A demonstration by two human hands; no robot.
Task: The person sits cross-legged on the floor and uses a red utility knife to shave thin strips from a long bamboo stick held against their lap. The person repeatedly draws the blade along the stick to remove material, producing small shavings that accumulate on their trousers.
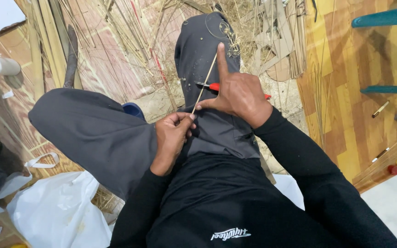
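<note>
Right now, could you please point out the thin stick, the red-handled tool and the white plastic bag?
stick (206, 79), head view, mid-length.
red-handled tool (214, 86), head view, red handle beside the right hand.
white bag (58, 211), head view, middle of the plastic.

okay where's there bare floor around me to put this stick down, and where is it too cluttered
Bare wood floor lies to the right, between the right hand and the teal bars, with only a few small sticks. Ahead, the bamboo strips crowd the floor. To the left, the white plastic bag fills the space beside the left hand.
</note>
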